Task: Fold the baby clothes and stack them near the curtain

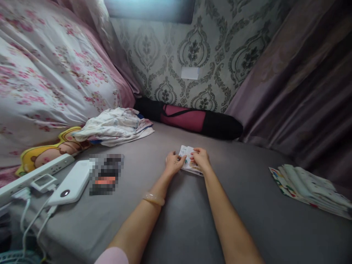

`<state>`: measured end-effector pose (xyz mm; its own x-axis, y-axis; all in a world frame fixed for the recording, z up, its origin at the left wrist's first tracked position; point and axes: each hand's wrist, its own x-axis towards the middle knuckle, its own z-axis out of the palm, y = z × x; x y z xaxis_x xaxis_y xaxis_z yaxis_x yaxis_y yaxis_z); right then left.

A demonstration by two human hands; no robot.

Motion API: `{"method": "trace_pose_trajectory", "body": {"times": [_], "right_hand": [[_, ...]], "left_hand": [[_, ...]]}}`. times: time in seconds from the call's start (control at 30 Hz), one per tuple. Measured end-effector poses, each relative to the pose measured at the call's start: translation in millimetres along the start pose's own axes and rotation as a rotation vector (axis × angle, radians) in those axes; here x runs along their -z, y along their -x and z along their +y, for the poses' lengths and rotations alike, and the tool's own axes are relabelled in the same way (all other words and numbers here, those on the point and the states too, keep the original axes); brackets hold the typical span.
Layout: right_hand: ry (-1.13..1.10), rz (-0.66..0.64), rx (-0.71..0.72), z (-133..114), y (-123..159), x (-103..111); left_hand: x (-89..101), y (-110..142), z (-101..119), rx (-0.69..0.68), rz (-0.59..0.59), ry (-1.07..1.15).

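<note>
A small white folded cloth (pixel 187 153) with coloured prints lies on the grey sheet (pixel 176 216), between my two hands. My left hand (pixel 174 162) grips its left edge, thumb on top; a pale bangle (pixel 153 199) sits on that wrist. Over the right part of the cloth, my right hand (pixel 200 159) has its fingers curled in and pinching the fabric. The palms and fingers cover some of the cloth, so its full shape is partly hidden.
Folded cloths (pixel 308 187) are stacked at the right. A power bank (pixel 72 182), a power strip (pixel 41 174), cables and a blurred-out object (pixel 106 174) lie left. Behind are crumpled clothes (pixel 115 124), a yellow cartoon pillow (pixel 51 150) and a long black-and-red bag (pixel 184 118).
</note>
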<state>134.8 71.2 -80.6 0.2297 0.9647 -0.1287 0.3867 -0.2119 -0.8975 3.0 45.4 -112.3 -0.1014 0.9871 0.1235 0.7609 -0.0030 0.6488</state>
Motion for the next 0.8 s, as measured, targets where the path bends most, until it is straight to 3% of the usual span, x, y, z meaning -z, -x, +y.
{"method": "trace_pose_trajectory", "body": {"times": [0.17, 0.37, 0.47, 0.7, 0.8], "right_hand": [[-0.089, 0.061, -0.012, 3.9, 0.7, 24.2], [-0.114, 0.079, -0.048, 7.4, 3.6, 30.1], [-0.099, 0.083, -0.037, 7.2, 0.9, 33.9], [0.038, 0.147, 0.015, 13.1, -8.5, 45.1], [0.259, 0.188, 0.165, 14.3, -9.3, 43.9]], "left_hand": [[-7.4, -1.1, 7.5, 0.006, 0.002, -0.029], [-8.8, -4.5, 9.6, -0.085, 0.060, 0.062], [-4.7, -7.3, 9.2, -0.037, 0.072, 0.075], [-2.6, -14.3, 3.2, 0.106, 0.050, 0.097], [-2.4, -14.5, 2.5, 0.134, 0.048, 0.056]]}}
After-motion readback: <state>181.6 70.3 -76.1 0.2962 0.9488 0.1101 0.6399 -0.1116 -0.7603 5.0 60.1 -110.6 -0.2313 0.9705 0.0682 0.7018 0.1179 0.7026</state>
